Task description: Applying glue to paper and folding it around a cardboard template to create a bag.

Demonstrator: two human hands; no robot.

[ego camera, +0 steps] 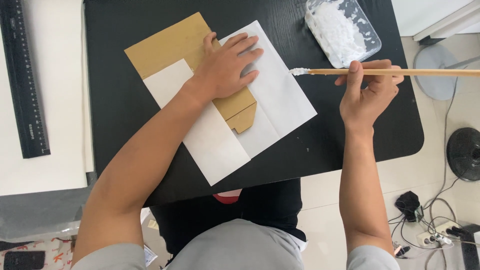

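Left hand point(227, 67): lies flat with fingers spread, pressing a brown cardboard piece point(187, 47) onto white folded paper point(235, 125) on the black table point(120, 100).
Right hand point(367, 92): pinches a long wooden stick point(400, 72), its white-pasted tip over the paper's edge.
Beyond: clear plastic tub of white paste point(342, 30).

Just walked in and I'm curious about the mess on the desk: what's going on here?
A person sits at a black table. The left hand lies flat, pressing a brown cardboard piece onto white paper. The right hand holds a thin wooden stick whose white-coated tip hangs just over the paper's edge. A clear tub of white paste stands beside it, and a black ruler lies off to the left.
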